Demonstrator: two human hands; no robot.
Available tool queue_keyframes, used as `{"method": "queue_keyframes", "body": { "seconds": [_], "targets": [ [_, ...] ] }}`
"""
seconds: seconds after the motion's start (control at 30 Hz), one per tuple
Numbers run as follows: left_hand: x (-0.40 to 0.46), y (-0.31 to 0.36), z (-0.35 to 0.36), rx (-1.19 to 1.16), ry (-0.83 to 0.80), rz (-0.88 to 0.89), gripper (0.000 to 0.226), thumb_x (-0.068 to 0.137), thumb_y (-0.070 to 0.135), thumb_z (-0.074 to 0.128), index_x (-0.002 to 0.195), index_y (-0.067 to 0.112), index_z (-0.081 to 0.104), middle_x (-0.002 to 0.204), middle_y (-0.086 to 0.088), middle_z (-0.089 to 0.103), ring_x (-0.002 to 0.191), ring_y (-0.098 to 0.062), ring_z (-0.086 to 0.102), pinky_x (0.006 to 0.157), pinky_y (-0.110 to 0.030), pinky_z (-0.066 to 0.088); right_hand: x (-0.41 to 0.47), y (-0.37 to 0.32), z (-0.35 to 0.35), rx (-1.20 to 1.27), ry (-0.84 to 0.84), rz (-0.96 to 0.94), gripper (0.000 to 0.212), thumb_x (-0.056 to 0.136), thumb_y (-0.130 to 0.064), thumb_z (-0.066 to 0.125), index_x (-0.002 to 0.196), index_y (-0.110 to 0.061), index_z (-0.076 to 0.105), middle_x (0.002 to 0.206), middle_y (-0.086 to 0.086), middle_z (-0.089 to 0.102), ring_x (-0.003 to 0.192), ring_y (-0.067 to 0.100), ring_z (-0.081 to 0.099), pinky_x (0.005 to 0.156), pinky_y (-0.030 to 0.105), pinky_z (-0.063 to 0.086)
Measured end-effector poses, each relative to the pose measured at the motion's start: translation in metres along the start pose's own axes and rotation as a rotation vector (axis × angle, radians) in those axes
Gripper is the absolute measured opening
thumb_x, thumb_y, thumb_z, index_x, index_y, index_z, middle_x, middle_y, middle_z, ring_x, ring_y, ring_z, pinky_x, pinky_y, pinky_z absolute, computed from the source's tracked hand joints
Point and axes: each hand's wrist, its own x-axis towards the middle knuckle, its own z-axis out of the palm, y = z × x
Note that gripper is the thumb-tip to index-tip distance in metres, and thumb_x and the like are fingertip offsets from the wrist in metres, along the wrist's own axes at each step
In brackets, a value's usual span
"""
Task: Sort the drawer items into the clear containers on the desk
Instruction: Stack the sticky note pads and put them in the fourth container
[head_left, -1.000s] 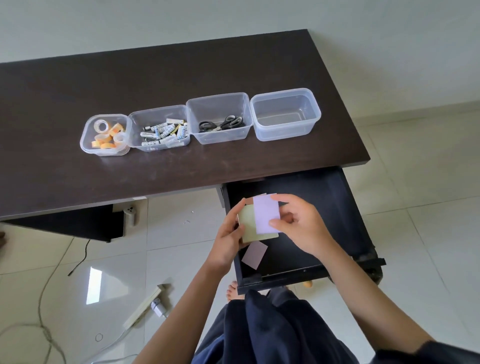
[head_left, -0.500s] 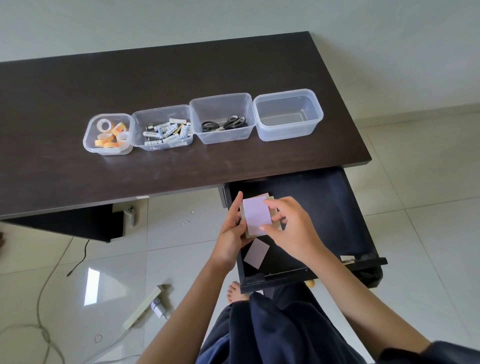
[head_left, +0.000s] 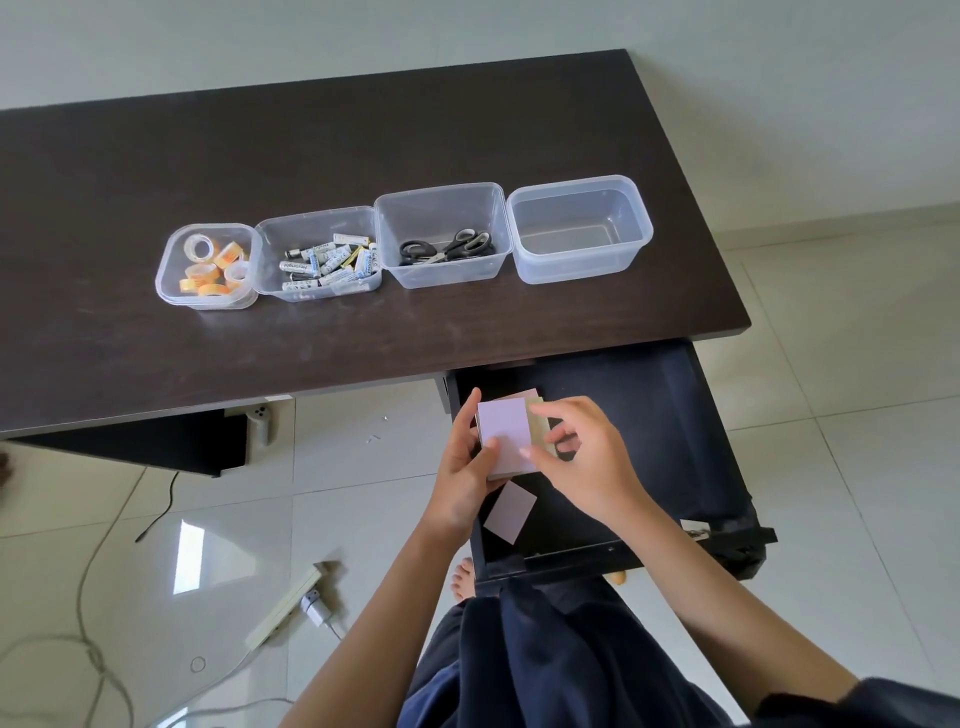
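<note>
My left hand (head_left: 460, 467) grips a stack of sticky-note pads (head_left: 505, 434), lilac on top with yellow and pink edges showing, above the open black drawer (head_left: 665, 415). My right hand (head_left: 582, 462) touches the stack's right edge with thumb and fingertips. A lilac pad (head_left: 510, 511) lies on the drawer floor just below. On the desk (head_left: 363, 130) stand several clear containers: tape rolls (head_left: 208, 265), batteries (head_left: 319, 254), scissors (head_left: 444, 236), and an empty one (head_left: 579, 228) at the right.
White tiled floor (head_left: 857, 364) surrounds the desk. A power strip (head_left: 285, 605) with cables lies on the floor at lower left. My dark-clothed lap (head_left: 545, 654) and bare foot (head_left: 461, 577) are below the drawer front.
My right hand has set the lilac pad squarely on top of the stack in my left hand, and its fingers have loosened to the stack's right edge. The camera has tilted slightly.
</note>
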Motion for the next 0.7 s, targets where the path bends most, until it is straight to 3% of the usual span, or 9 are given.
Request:
{"method": "queue_keyframes", "body": {
  "seconds": [0.13,0.3,0.47,0.63,0.7],
  "targets": [
    [-0.003,-0.007,-0.015,-0.019,0.068,-0.02,0.053,0.098,0.016,0.045,0.139,0.043,0.025,0.122,0.002,0.054,0.112,-0.019,0.056,0.081,-0.03,0.058,0.012,0.023,0.004,0.086,0.113,0.173,0.024,0.082,-0.015,0.072,0.105,-0.019,0.066,0.108,-0.003,0.061,0.079,0.007,0.061,0.064,0.008,0.049],
    [-0.009,-0.008,-0.032,-0.052,0.138,-0.048,0.056,0.098,0.014,0.045,0.139,0.044,0.023,0.125,-0.001,0.053,0.107,-0.017,0.057,0.075,-0.026,0.058,0.032,0.077,0.025,-0.06,-0.032,0.309,0.03,0.087,-0.015,0.067,0.116,-0.012,0.062,0.117,0.006,0.06,0.083,0.01,0.057,0.066,0.01,0.042],
    [-0.018,-0.012,-0.048,-0.051,0.204,-0.057,0.056,0.097,0.017,0.047,0.138,0.048,0.025,0.125,-0.003,0.053,0.11,-0.021,0.056,0.086,-0.034,0.056,0.067,0.107,0.053,-0.19,-0.192,0.307,0.037,0.088,-0.015,0.065,0.123,-0.012,0.056,0.121,0.009,0.055,0.095,0.021,0.059,0.076,0.026,0.047],
    [-0.026,-0.015,-0.054,-0.05,0.256,-0.05,0.059,0.097,0.019,0.049,0.142,0.047,0.024,0.119,-0.003,0.054,0.109,-0.019,0.057,0.085,-0.032,0.056,0.107,0.117,0.075,-0.323,-0.315,0.239,0.048,0.086,-0.013,0.06,0.133,-0.017,0.048,0.137,0.007,0.046,0.121,0.031,0.047,0.096,0.045,0.047],
    [-0.027,-0.017,-0.054,-0.05,0.28,-0.046,0.059,0.097,0.018,0.047,0.143,0.046,0.023,0.119,-0.003,0.054,0.11,-0.02,0.057,0.082,-0.029,0.056,0.112,0.122,0.079,-0.389,-0.361,0.226,0.046,0.085,-0.011,0.059,0.13,-0.017,0.049,0.137,0.007,0.045,0.12,0.033,0.045,0.094,0.046,0.047]
  ]
}}
